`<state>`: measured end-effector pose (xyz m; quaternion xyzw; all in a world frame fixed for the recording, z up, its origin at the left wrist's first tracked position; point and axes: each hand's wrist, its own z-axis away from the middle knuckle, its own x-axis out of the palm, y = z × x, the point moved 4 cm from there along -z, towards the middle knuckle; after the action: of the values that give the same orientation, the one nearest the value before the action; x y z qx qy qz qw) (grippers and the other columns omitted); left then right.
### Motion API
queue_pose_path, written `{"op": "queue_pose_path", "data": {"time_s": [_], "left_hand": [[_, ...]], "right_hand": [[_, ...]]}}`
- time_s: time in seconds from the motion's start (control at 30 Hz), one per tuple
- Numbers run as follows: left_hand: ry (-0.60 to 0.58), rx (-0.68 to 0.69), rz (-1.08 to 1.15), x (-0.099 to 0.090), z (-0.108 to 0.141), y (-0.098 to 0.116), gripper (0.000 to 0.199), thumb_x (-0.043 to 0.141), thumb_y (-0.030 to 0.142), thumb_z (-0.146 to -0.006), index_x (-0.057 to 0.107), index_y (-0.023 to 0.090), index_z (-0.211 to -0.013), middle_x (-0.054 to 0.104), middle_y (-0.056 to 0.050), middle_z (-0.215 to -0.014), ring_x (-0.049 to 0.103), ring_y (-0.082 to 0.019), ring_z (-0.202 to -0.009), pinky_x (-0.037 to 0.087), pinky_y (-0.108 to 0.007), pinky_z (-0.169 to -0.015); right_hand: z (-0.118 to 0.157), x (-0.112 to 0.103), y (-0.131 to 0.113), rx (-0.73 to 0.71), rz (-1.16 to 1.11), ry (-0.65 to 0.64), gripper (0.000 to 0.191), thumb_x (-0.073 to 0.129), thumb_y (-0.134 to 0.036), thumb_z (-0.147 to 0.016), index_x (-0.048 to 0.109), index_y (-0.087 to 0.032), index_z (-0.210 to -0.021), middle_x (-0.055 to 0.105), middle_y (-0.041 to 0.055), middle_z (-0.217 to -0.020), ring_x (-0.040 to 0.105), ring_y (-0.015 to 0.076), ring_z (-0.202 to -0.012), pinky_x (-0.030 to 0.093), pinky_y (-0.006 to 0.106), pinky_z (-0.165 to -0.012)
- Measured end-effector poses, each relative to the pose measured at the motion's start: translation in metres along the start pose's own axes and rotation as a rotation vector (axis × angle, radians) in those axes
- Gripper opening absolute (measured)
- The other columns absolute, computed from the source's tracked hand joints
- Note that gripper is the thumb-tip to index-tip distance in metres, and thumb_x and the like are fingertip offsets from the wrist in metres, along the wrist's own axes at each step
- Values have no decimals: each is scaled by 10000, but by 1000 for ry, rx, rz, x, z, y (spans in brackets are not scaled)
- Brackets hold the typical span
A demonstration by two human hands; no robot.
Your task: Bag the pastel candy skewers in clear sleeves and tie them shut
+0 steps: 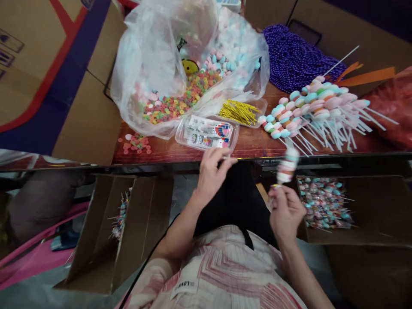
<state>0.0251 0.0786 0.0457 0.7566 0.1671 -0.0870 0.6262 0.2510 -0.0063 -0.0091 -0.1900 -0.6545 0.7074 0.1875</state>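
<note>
My right hand (285,212) grips the stick of a candy skewer (287,165) stacked with pastel rings, held upright and blurred below the table edge. My left hand (212,169) reaches up to the front edge of a clear tray of printed stickers (207,133), fingers pinched at its rim; I cannot tell if anything is between them. A pile of finished candy skewers (317,107) lies on the table to the right. A small clear tray of yellow twist ties (240,112) sits behind the sticker tray.
A big clear bag (154,56) holds colourful ring candies (180,101) and pastel marshmallows. Purple beads (296,58) lie at the back. Loose candies (137,143) sit near the table's left front. Cardboard boxes stand below: one on the right (325,206) with wrapped skewers, one on the left (128,223).
</note>
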Motion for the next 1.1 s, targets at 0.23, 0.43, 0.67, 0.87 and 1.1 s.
{"op": "queue_pose_path", "data": {"time_s": [0.23, 0.43, 0.67, 0.87, 1.1], "left_hand": [[-24, -114, -544, -12, -74, -47, 382, 859, 157, -602, 564, 196, -841, 587, -38, -891, 532, -227, -884, 411, -345, -826], [-62, -112, -491, -17, -85, -61, 239, 766, 139, -693, 541, 205, -646, 526, 20, -620, 477, -155, -634, 346, -298, -664], [60, -10, -104, -23, -69, -47, 123, 750, 213, -746, 638, 203, -697, 584, 15, -686, 496, -134, -658, 388, -268, -681], [70, 3, 86, -27, -20, 2, 78, 760, 221, -764, 700, 224, -713, 614, -6, -743, 528, -146, -724, 422, -259, -735], [354, -330, 370, -23, 45, -22, 207, 784, 348, -764, 694, 192, -663, 551, 29, -610, 459, -80, -577, 394, -206, -594]], "right_hand": [[-93, -107, 57, 88, -127, 206, 387, 823, -513, -593, 529, -262, -602, 487, 14, -540, 313, 75, -375, 156, 330, -386], [-80, -60, 57, 127, -138, 200, 312, 823, -416, -615, 615, -231, -756, 558, 4, -625, 411, 80, -419, 264, 289, -394], [-35, 45, -18, -269, 207, -122, 187, 639, -353, -878, 676, -198, -977, 648, 14, -812, 568, 128, -661, 456, 280, -605], [-24, 116, -60, -502, 260, -416, 153, 688, -314, -854, 704, -218, -973, 684, 40, -913, 592, 180, -806, 485, 329, -733], [-17, 136, -40, -172, 19, -448, 168, 688, -326, -826, 643, -192, -736, 602, -34, -673, 516, 120, -629, 436, 265, -646]]}}
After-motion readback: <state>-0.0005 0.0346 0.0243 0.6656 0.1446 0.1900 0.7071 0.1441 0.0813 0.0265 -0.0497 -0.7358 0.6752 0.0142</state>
